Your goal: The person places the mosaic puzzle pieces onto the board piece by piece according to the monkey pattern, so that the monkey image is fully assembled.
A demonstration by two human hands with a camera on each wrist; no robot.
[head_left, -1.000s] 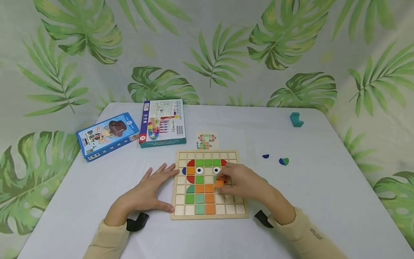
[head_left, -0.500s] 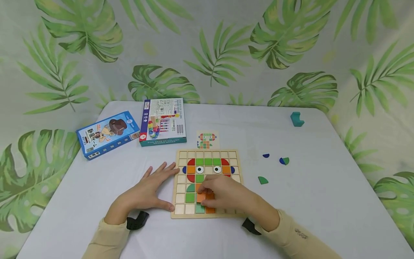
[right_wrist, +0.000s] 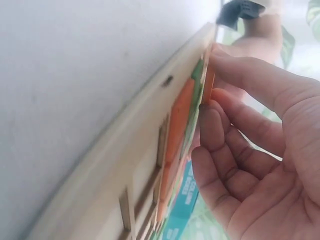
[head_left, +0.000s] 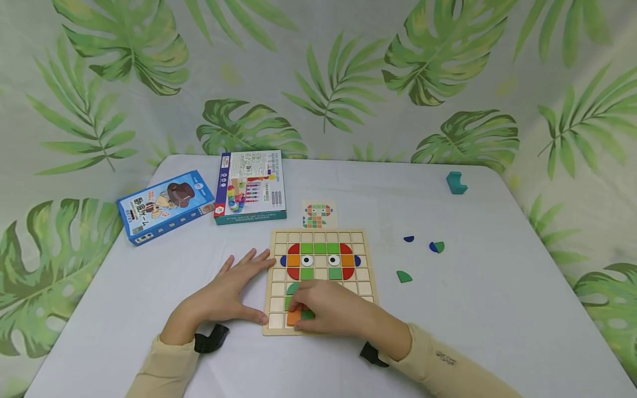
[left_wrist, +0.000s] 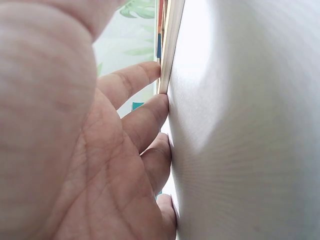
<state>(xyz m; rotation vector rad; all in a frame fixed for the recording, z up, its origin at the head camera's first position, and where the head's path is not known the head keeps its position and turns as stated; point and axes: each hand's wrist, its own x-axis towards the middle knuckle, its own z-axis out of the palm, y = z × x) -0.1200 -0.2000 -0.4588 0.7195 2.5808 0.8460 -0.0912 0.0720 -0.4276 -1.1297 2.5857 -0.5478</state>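
In the head view a wooden grid board (head_left: 276,320) holds colored tiles that form a figure with two eye tiles (head_left: 334,260). My right hand (head_left: 338,307) pinches an orange square tile (head_left: 294,317) between thumb and fingers over the board's bottom row, left of the middle. In the right wrist view this orange tile (right_wrist: 210,82) stands close to the board's surface. My right hand hides several tiles beneath it. My left hand (head_left: 224,293) lies beside the board's left edge with fingers spread. Its fingertips (left_wrist: 159,102) touch that edge in the left wrist view.
A small pattern card (head_left: 319,215) lies just behind the board. Two boxes, one blue (head_left: 166,207) and one white and teal (head_left: 251,188), stand at the back left. To the right lie a green quarter piece (head_left: 405,276), blue and green pieces (head_left: 437,247) and a teal block (head_left: 456,183).
My right hand has carried the orange tile left and toward me, from the board's middle right to its bottom row. My left hand stays put.
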